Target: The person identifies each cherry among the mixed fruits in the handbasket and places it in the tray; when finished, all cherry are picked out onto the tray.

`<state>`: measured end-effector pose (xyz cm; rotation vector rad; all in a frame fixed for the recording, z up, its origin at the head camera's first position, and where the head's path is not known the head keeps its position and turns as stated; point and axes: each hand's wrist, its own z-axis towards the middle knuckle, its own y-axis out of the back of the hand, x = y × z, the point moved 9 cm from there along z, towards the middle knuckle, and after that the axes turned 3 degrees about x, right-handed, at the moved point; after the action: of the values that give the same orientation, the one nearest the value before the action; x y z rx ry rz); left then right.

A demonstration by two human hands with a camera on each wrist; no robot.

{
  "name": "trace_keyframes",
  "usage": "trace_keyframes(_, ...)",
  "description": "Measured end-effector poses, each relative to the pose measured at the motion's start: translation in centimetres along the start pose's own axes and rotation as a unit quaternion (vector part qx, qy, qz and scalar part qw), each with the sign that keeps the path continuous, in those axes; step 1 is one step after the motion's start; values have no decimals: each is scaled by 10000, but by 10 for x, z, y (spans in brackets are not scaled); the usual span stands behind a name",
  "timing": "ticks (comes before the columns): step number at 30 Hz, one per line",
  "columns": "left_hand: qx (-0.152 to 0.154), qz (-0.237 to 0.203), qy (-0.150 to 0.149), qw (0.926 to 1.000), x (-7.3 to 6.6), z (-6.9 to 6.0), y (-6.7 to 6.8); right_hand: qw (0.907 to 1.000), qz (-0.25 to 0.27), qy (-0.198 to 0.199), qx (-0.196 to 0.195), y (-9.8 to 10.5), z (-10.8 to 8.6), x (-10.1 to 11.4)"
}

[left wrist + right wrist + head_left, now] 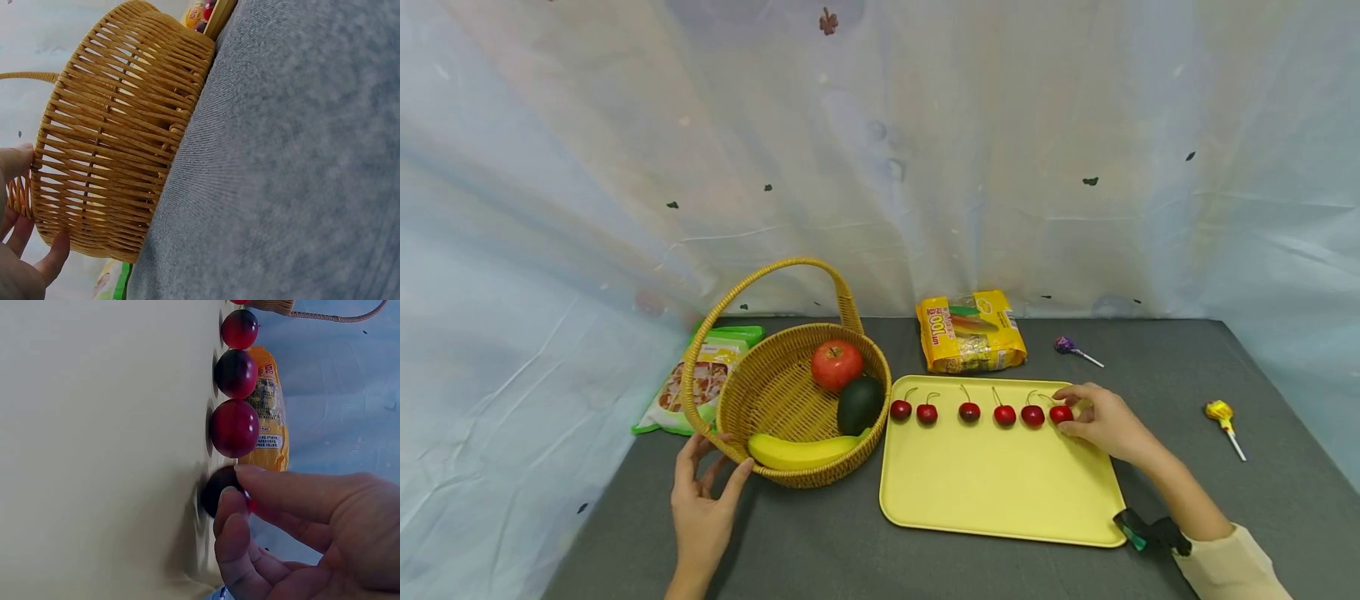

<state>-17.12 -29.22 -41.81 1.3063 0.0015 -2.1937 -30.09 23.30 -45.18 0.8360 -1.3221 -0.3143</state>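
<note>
With thumb and fingers, my left hand (702, 508) holds the near-left rim of a wicker basket (767, 392), where its tall handle joins. A red apple (837, 365), a dark green avocado-like fruit (860, 406) and a yellow banana (805, 451) lie inside. In the left wrist view the basket's woven side (119, 131) stands on the cloth. My right hand (1101, 422) pinches a red cherry (1060, 414) at the right end of a row of several cherries (969, 412) on a yellow tray (1000, 492). The right wrist view shows thumb and fingertips around that dark cherry (219, 490).
Behind the tray lies a yellow snack bag (972, 332). A green and white packet (700, 379) is partly hidden behind the basket. Two lollipops, one purple (1065, 344) and one yellow (1220, 412), lie right on the grey cloth (820, 542). A pale curtain (880, 167) hangs behind.
</note>
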Motion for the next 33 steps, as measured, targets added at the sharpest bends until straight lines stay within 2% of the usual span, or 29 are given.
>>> trace_keyframes(6,-8,5,5,10000,0,0,-1,9998,164,-52,33,-1,-1,2)
trace_keyframes(18,-9,-7,11,10000,2,1,-2,9998,-156,-142,-34,-2,1,1)
trace_keyframes(27,-35,29,75,10000,3,0,-2,9995,-138,-266,11,-2,2,1)
trace_keyframes(31,-124,73,181,9997,-3,-2,-3,9990,-388,-135,-201,3,1,6)
trace_keyframes(33,-229,149,93,9996,-11,-2,-3,9972,-633,-55,-400,7,-1,11)
